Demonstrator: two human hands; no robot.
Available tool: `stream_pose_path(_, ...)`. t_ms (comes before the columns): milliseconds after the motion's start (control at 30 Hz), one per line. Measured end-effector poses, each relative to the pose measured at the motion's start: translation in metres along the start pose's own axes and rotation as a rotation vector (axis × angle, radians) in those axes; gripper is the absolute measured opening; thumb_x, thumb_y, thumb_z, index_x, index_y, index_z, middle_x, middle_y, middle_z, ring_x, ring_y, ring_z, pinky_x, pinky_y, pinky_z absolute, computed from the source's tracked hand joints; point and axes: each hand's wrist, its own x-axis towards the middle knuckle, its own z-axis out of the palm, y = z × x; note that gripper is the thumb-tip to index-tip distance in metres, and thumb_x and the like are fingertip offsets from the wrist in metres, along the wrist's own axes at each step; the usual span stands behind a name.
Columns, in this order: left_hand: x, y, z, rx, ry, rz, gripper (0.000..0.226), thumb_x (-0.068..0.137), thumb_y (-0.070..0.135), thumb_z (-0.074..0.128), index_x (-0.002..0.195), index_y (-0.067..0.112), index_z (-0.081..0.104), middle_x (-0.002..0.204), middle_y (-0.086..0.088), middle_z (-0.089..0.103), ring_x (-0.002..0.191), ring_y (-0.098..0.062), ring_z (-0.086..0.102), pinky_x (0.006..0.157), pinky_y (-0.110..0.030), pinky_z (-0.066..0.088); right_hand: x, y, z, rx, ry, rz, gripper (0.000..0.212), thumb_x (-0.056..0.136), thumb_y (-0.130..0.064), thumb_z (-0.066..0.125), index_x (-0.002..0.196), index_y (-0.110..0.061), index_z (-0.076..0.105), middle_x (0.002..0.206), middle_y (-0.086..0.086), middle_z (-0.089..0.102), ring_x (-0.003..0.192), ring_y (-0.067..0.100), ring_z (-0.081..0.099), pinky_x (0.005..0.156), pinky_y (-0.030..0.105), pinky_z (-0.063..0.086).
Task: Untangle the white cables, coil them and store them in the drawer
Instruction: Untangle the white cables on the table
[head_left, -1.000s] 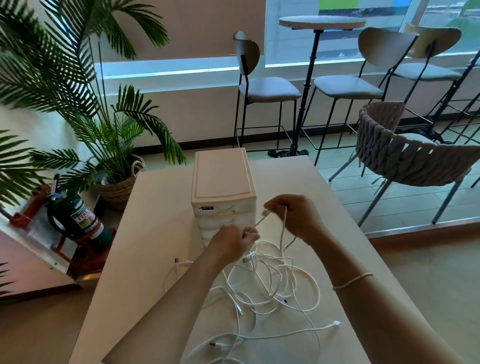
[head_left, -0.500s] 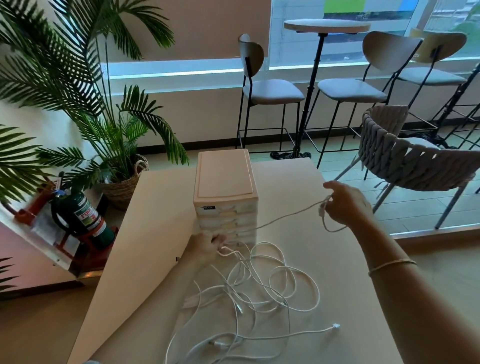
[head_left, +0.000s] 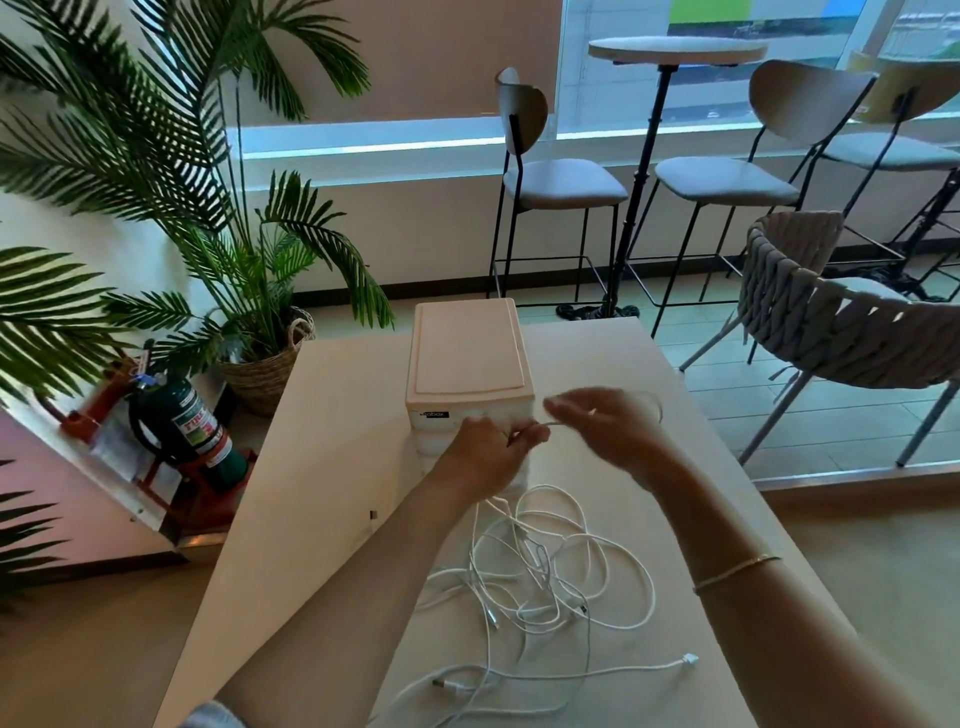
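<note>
I am holding a short run of thin white cord between my two hands, just in front of the small cream plastic drawer chest that is standing on the pale beige worktop. My left hand is curling its fingers round the cord at its near end, close against the chest's front. My right hand is sitting just to the right of it, almost touching, and its outline is blurring with motion, so I cannot tell whether those fingers are pinching the cord or merely lying along it.

The held length is running roughly left to right between the hands, level with the chest's upper drawers. The tangle of white cables is lying below my wrists on the worktop, nearer to me than the chest, with loops crossing one another and a white plug lying apart on its right edge.

As I judge it, I am separating one cable, and the drawers are all looking closed. The slack is hanging down towards me, so the next pull should go sideways and up, away from the heap.
</note>
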Motion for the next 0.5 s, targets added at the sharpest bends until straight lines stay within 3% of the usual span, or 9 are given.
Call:
stream_pose_path(100, -0.001, 0.003, -0.003, 0.02, 0.002, -0.008, 0.023, 0.091, 0.027, 0.056, 0.099, 0.011, 0.071, 0.082, -0.005, 0.069, 0.07, -0.014, 0.058, 0.06, -0.013, 0.032, 0.002, 0.009, 0.013, -0.082, -0.094, -0.015, 0.016, 0.087, -0.032, 0.061, 0.078, -0.024, 0.071, 0.076, 0.001, 0.063, 0.068, 0.011, 0.053, 0.059, 0.023, 0.037)
stream_pose_path(233, -0.004, -0.009, -0.006, -0.039, -0.008, -0.114, 0.024, 0.079, 0.038, 0.07, 0.076, 0.016, 0.061, 0.057, 0.01, 0.05, 0.05, 0.0, 0.043, 0.047, -0.008, 0.035, 0.006, 0.018, 0.005, -0.146, -0.151, 0.002, 0.018, 0.082, -0.027, 0.067, 0.086, -0.011, 0.074, 0.057, -0.003, 0.054, 0.042, 0.002, 0.037, 0.041, 0.01, 0.027)
stream_pose_path(300, -0.005, -0.016, -0.01, -0.058, -0.025, -0.165, 0.025, 0.078, 0.036, 0.071, 0.068, 0.021, 0.054, 0.056, 0.01, 0.047, 0.049, -0.001, 0.041, 0.045, -0.007, 0.034, 0.009, 0.021, 0.003, -0.21, -0.128, -0.008, 0.016, 0.082, -0.026, 0.067, 0.088, -0.012, 0.074, 0.071, -0.002, 0.065, 0.048, 0.0, 0.048, 0.045, 0.007, 0.034)
stream_pose_path(367, -0.007, -0.023, -0.014, -0.05, -0.051, -0.186, 0.026, 0.08, 0.036, 0.069, 0.065, 0.024, 0.051, 0.056, 0.01, 0.045, 0.049, -0.002, 0.04, 0.046, -0.008, 0.033, 0.014, 0.027, 0.0, -0.226, -0.023, 0.007, 0.016, 0.084, -0.027, 0.065, 0.089, -0.014, 0.074, 0.092, 0.003, 0.071, 0.073, 0.005, 0.063, 0.066, 0.02, 0.048)
stream_pose_path(433, -0.011, -0.033, -0.019, -0.039, -0.063, -0.218, 0.027, 0.082, 0.036, 0.067, 0.065, 0.024, 0.05, 0.056, 0.009, 0.044, 0.051, -0.003, 0.039, 0.048, -0.01, 0.033, 0.017, 0.033, -0.007, -0.225, 0.11, 0.055, 0.018, 0.085, -0.028, 0.063, 0.091, -0.014, 0.074, 0.1, 0.006, 0.071, 0.091, 0.019, 0.062, 0.079, 0.031, 0.047)
stream_pose_path(500, -0.015, -0.048, -0.024, -0.015, -0.04, -0.269, 0.028, 0.084, 0.036, 0.065, 0.063, 0.024, 0.05, 0.058, 0.008, 0.045, 0.053, -0.005, 0.04, 0.052, -0.017, 0.035, 0.019, 0.04, -0.018, -0.198, 0.239, 0.103, 0.02, 0.087, -0.029, 0.06, 0.093, -0.014, 0.073, 0.1, 0.007, 0.07, 0.093, 0.021, 0.06, 0.08, 0.031, 0.045)
